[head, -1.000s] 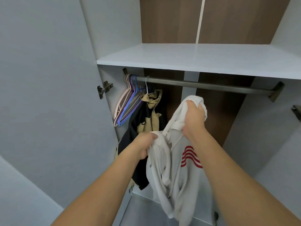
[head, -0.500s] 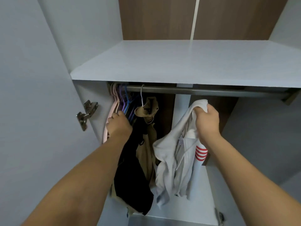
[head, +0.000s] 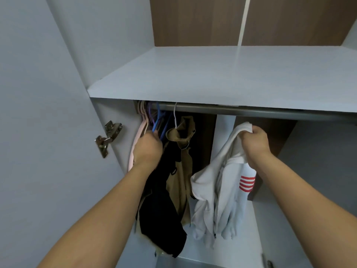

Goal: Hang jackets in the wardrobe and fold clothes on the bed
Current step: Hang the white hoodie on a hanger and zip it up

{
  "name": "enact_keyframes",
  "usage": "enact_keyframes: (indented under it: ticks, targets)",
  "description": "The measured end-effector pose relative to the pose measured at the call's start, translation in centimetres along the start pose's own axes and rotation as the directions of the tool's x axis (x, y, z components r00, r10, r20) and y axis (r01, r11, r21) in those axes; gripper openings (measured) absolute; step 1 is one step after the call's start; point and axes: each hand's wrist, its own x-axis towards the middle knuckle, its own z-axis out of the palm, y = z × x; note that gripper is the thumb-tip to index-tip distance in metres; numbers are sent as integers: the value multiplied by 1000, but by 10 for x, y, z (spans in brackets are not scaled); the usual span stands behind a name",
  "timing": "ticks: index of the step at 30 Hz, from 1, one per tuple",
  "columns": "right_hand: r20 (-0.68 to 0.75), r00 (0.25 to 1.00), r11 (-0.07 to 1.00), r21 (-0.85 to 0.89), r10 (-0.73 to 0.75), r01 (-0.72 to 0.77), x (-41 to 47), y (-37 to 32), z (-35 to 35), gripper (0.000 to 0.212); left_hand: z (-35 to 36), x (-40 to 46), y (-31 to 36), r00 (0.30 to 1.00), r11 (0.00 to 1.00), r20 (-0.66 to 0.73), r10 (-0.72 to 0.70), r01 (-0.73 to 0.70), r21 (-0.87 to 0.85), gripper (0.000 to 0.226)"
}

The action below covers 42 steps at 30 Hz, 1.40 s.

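Here the right hand (head: 255, 144) bunches the white jacket (head: 220, 190) at its collar, fingers curled tight; the jacket hangs limp, soft and light, below the rail (head: 251, 111). Best hold: the shoulders, for threading a hanger. Left hand (head: 147, 149) curls fingers round the spare hangers (head: 146, 120). Wardrobe (head: 212, 78) holds a black-and-tan jacket (head: 173, 180), hung.

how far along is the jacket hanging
Done: one black and tan jacket already hangs on the rail. In hand: the right hand holds the white jacket, unhung, while the left hand reaches among the empty hangers. Left: hanging it; the bed is out of view.
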Motion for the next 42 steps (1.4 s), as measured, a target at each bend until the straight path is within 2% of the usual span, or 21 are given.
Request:
enact_keyframes:
  ticks: [3, 8, 11, 14, 17, 20, 22, 25, 27, 29, 30, 31, 33, 35, 36, 37, 38, 39, 40, 41, 42]
  targets:
    - [42, 998, 997, -53, -55, 58, 7, 4, -6, 24, -34, -53, 4, 999, 999, 10, 33, -33, 37, 40]
    - [150, 985, 960, -252, -88, 124, 23, 15, -15, 37, -94, -141, 27, 996, 977, 62, 62, -73, 200, 50]
    - [146, 986, 948, -298, -74, 115, 27, 29, -25, 39, -120, -180, 51, 984, 954, 90, 152, -170, 247, 48]
    - [139, 989, 961, -267, -40, 76, 23, 39, -37, 27, -124, -209, 77, 977, 979, 187, 104, -134, 156, 54]
    - [198, 979, 954, -279, -50, 105, 10, 35, -50, 9, -108, -224, 95, 954, 985, 282, 98, -133, 106, 54]
    - [304, 949, 944, -284, -80, 171, -8, 20, -66, 12, -87, -224, 105, 944, 985, 292, 151, -170, 41, 53]
    - [382, 918, 948, -241, -105, 209, -26, 7, -76, 12, -64, -215, 107, 922, 986, 351, 164, -166, -25, 52]
    - [425, 881, 965, -57, -209, 257, -65, -6, -86, 19, -25, -203, 96, 873, 967, 478, 97, 31, -252, 53]
    - [418, 857, 949, 41, -302, 314, -87, -3, -100, 27, -4, -204, 86, 850, 868, 520, 84, 194, -458, 55]
    - [413, 807, 869, -69, -422, 489, -93, 10, -113, 18, 10, -210, 79, 868, 770, 472, 158, 191, -609, 56]
    - [396, 779, 769, -229, -487, 597, -90, 15, -120, 11, 14, -212, 80, 874, 734, 437, 212, 153, -662, 55]
    - [398, 743, 644, -375, -538, 667, -84, 18, -128, 15, 16, -215, 84, 873, 716, 414, 259, 114, -689, 54]
    - [482, 660, 441, -496, -576, 748, -68, 11, -132, 26, 14, -212, 92, 892, 732, 354, 280, 40, -680, 53]
    - [541, 637, 321, -568, -549, 758, -58, -1, -132, 24, 13, -207, 105, 922, 821, 300, 247, -35, -569, 52]
    - [522, 671, 332, -600, -527, 728, -51, -3, -132, 22, 14, -205, 111, 941, 889, 244, 235, -107, -445, 49]
    - [480, 718, 392, -614, -504, 685, -45, -2, -132, 22, 18, -206, 116, 964, 948, 136, 228, -188, -256, 40]
    - [398, 778, 483, -620, -486, 619, -41, 0, -132, 24, 23, -210, 118, 973, 973, -33, 228, -229, -39, 25]
    - [307, 831, 568, -616, -465, 546, -37, 2, -133, 24, 30, -218, 118, 950, 969, -202, 240, -223, 104, 17]
    - [226, 865, 630, -606, -449, 485, -35, 3, -134, 22, 39, -229, 116, 901, 957, -332, 279, -233, 174, 27]
    - [166, 882, 667, -597, -442, 447, -33, 2, -135, 21, 51, -245, 110, 853, 940, -397, 340, -296, 171, 32]
    - [124, 886, 685, -589, -447, 428, -32, 0, -137, 21, 66, -263, 102, 829, 921, -403, 387, -365, 135, 30]
